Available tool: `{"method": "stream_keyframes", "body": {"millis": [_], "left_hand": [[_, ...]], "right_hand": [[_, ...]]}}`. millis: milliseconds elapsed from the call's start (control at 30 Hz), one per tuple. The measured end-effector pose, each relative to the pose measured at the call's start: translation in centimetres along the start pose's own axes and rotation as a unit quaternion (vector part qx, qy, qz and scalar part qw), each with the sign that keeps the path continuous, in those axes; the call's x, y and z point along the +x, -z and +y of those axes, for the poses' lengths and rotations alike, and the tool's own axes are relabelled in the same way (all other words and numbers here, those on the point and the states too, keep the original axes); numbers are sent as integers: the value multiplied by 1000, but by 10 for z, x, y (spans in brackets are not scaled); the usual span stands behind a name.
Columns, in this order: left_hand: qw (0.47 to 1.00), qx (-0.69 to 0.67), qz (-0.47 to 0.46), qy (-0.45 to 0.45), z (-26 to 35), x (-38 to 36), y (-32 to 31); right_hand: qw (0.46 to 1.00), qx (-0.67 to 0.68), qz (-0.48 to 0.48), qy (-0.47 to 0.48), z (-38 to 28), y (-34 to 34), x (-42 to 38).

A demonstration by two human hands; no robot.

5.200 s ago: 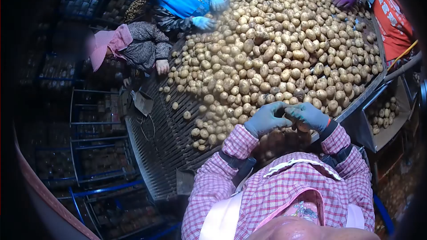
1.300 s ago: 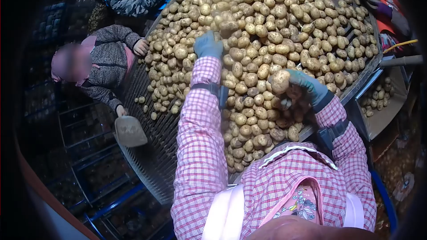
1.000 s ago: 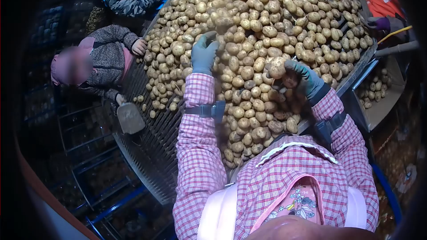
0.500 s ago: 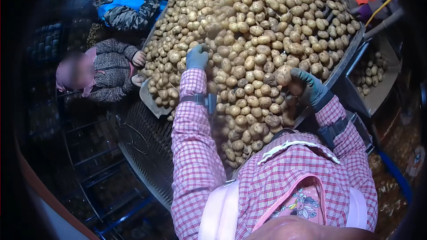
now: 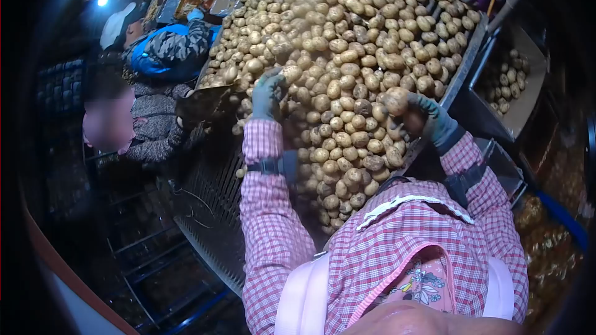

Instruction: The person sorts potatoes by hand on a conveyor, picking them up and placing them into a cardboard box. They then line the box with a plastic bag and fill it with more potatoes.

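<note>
A large heap of potatoes [image 5: 347, 108] lies in front of me. My left hand [image 5: 268, 94], in a grey-blue glove, is at the heap's left side with its fingers curled against a potato [image 5: 290, 74]. On the right, my right hand [image 5: 429, 121], gloved the same way, grips a larger potato [image 5: 396, 101] between thumb and fingers, just above the heap. Its palm side is in shadow, so anything else in it is hidden.
A slatted dark chute [image 5: 214, 211] runs down to my left. Beside it a person in a pink head covering [image 5: 108, 118] is next to a dark tilted pan [image 5: 208, 107]. Another person wears a blue vest [image 5: 146, 56]. A box of potatoes [image 5: 528, 96] stands right, beyond the metal rim [image 5: 462, 65].
The pan at the left, earlier low with potatoes on it, is now raised and tilted. My view has shifted slightly. My right hand keeps its potato; my left fingers now meet a potato.
</note>
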State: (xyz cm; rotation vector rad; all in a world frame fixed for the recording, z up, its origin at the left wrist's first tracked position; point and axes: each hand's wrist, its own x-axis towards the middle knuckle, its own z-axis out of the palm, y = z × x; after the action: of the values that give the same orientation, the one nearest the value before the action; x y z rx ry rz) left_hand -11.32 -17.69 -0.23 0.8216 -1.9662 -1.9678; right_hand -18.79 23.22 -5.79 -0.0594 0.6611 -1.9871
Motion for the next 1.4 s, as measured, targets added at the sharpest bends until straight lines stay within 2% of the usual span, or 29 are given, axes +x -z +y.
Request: {"method": "stream_keyframes", "body": {"millis": [67,100,133,167,200,233,300,367,467,533,567,600,633,667,733,800,867,933,967,1000,1033,1067,1100,1133,1167,1200,1267,1333,1400], "left_hand": [[991,-103,-26,85,5,-38,-32],[990,-103,-26,88,13,-67,-58],[984,-135,-34,107,9,-88,-79],[987,-87,-55,123,1,-100,-90],[987,-37,-79,137,-8,-113,-101],[990,-63,-81,99,-19,-124,-115],[989,-82,-41,118,-29,-139,-134],[987,-53,-92,123,-13,-159,-157],[986,-46,-117,113,-25,-171,-185],[976,-4,-165,139,-17,-181,-203],[970,21,-187,155,-15,-185,-211],[962,-25,-228,147,-24,-186,-219],[953,-68,-262,135,-34,-186,-225],[948,-55,-287,125,-23,-189,-231],[936,-47,-330,113,-17,-187,-238],[922,-64,-354,140,-24,-181,-231],[939,-68,-310,133,-25,-171,-218],[956,-44,-268,112,-27,-154,-197],[970,66,-230,50,-23,-137,-182],[971,91,-204,87,-11,-121,-163],[983,59,-129,116,8,-108,-152],[979,179,-98,-18,-11,-74,-125],[952,287,-32,-98,3,-50,-107],[971,231,26,-56,12,-12,-84],[965,250,64,-48,8,32,-59],[958,266,101,-39,4,77,-33],[912,386,104,-92,-32,129,-8],[869,467,123,-108,-31,131,-23],[951,297,84,5,5,100,-62]], "right_hand": [[998,-17,-52,35,7,-6,8],[995,23,-79,-58,-10,-26,4],[993,38,-104,-30,20,8,26],[993,-48,-97,37,7,-23,13],[995,-12,-88,-45,3,-29,15],[997,-22,-53,-56,7,-24,13],[997,-62,-4,-54,14,-12,5],[995,30,-97,8,9,-14,-6],[975,132,-177,5,12,16,-8],[981,163,-109,9,5,30,-44],[983,162,-6,83,15,48,-50],[987,82,80,109,21,72,-64],[994,68,-3,90,-16,41,-82],[992,4,4,126,-23,59,-84],[995,41,43,81,-58,84,-109],[990,38,103,88,-107,126,-135],[963,-99,195,156,-160,192,-157],[862,-325,299,249,-224,286,-177],[795,-404,351,285,-247,319,-187],[787,-380,402,274,-260,310,-186],[777,-352,451,264,-272,294,-184],[765,-325,495,252,-280,281,-177],[805,-324,440,233,-265,258,-163],[840,-319,384,214,-243,231,-145],[871,-313,327,193,-226,202,-120],[871,-336,320,163,-211,167,-98],[874,-356,300,136,-183,118,-57],[887,-350,271,129,-160,87,-15],[903,-349,236,86,-145,57,26]]}}
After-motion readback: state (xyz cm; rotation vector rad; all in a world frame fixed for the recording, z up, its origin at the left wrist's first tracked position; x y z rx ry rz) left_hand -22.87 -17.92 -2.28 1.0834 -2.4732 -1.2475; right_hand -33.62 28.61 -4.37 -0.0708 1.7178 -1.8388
